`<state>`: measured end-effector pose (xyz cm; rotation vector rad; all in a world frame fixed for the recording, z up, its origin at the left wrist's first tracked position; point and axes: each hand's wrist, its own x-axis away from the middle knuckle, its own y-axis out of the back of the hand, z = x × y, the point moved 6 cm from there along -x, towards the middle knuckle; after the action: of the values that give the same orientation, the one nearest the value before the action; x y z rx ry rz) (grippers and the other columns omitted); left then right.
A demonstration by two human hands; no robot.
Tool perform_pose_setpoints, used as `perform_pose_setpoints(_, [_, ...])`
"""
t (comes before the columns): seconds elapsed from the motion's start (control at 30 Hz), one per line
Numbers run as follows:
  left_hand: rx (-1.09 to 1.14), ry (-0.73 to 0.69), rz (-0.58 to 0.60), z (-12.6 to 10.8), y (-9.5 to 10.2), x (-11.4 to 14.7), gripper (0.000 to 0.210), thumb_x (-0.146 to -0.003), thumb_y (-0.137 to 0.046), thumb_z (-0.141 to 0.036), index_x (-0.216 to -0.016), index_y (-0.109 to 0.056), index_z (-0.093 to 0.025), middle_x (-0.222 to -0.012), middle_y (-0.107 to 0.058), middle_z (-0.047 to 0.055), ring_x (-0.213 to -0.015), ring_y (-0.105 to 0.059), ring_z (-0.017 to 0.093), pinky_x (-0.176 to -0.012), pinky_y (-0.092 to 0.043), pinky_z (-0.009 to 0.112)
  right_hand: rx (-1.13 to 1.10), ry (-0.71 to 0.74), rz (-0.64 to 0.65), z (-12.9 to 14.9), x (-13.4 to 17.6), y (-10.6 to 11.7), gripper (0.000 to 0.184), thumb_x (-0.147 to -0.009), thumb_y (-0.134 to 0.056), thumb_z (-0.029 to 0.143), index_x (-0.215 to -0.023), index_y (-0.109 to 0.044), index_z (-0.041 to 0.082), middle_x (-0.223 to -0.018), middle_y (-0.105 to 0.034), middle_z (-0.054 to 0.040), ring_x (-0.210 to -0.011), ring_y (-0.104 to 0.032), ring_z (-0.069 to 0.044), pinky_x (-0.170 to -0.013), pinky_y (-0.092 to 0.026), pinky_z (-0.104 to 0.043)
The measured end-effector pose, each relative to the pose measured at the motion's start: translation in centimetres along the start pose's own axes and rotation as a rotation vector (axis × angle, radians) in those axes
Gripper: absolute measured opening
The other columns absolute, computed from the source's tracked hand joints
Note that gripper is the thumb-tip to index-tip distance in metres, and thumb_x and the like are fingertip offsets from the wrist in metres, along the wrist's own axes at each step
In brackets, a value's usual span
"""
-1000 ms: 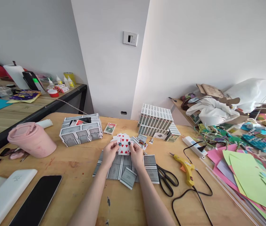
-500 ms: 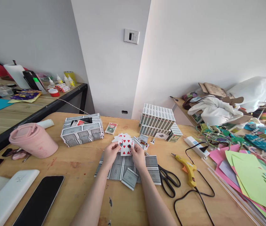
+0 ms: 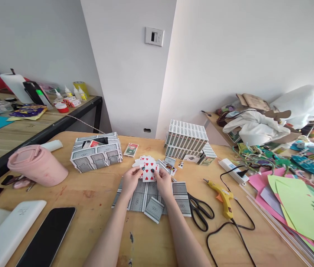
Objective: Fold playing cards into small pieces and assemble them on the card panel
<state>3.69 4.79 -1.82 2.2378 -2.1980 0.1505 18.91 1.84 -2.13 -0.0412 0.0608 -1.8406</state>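
Between my two hands is a playing card [image 3: 149, 170] with red hearts, face up. My left hand [image 3: 131, 181] pinches its left side, and my right hand [image 3: 163, 181] pinches the right side, each thumb on the face. Just behind it lie more face-up cards [image 3: 138, 161], partly hidden. Below my hands, grey-backed cards [image 3: 138, 200] lie side by side as a flat panel. One loose grey card piece [image 3: 154, 210] rests tilted on the near edge. Black-handled scissors [image 3: 200, 212] lie at the panel's right, their blades hidden.
A card-covered box [image 3: 97, 152] stands back left, beside a card pack [image 3: 131, 150]. Stacked card packs [image 3: 186, 139] stand back right. A yellow glue gun [image 3: 223, 200] with its cord, a power strip [image 3: 232, 171] and coloured paper [image 3: 301, 207] lie right. A phone [image 3: 48, 237] lies front left.
Both hands keep hold of the hearts card, which has barely shifted. The whole view has moved slightly; the things on the table look the same.
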Motion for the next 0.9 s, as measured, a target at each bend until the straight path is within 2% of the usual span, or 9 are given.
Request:
perform_pose_setpoints(0.13, [-0.009, -0.004, 0.001, 0.21, 0.04, -0.17, 0.03, -0.064, -0.064, -0.032, -0.088, -0.068, -0.013, -0.087, -0.07, 0.007, -0.079, -0.063, 0.02, -0.068, -0.048, 0.028, 0.012, 0.016, 0.0, 0.04, 0.01, -0.04, 0.039, -0.072, -0.055, 0.051, -0.085, -0.064, 0.015, -0.066, -0.065, -0.0038, -0.056, -0.055, -0.017, -0.052, -0.043, -0.027])
perform_pose_setpoints(0.4, [-0.04, 0.002, -0.016, -0.53, 0.0, 0.14, 0.03, -0.064, -0.063, -0.028, -0.089, -0.068, -0.013, -0.089, -0.07, 0.007, -0.081, -0.063, 0.02, -0.069, -0.048, 0.029, 0.107, 0.041, -0.054, -0.06, -0.08, 0.46, 0.039, -0.072, -0.055, 0.051, -0.08, -0.065, 0.014, -0.058, -0.062, -0.0028, -0.052, -0.051, -0.016, -0.048, -0.039, -0.025])
perform_pose_setpoints(0.77, [-0.073, -0.03, -0.032, -0.39, 0.08, -0.05, 0.029, -0.063, -0.065, -0.031, -0.085, -0.069, -0.013, -0.085, -0.07, 0.008, -0.077, -0.063, 0.02, -0.068, -0.049, 0.029, 0.138, 0.054, -0.058, -0.04, -0.11, 0.65, 0.039, -0.073, -0.054, 0.052, -0.079, -0.065, 0.015, -0.056, -0.06, -0.0015, -0.052, -0.05, -0.015, -0.049, -0.039, -0.025])
perform_pose_setpoints(0.9, [0.069, 0.028, 0.011, -0.43, -0.01, 0.11, 0.029, -0.063, -0.066, -0.031, -0.085, -0.069, -0.014, -0.087, -0.07, 0.007, -0.08, -0.063, 0.021, -0.07, -0.049, 0.03, 0.097, 0.037, -0.04, -0.06, -0.13, 0.55, 0.039, -0.072, -0.055, 0.052, -0.08, -0.064, 0.015, -0.059, -0.061, -0.0025, -0.055, -0.052, -0.016, -0.05, -0.04, -0.025])
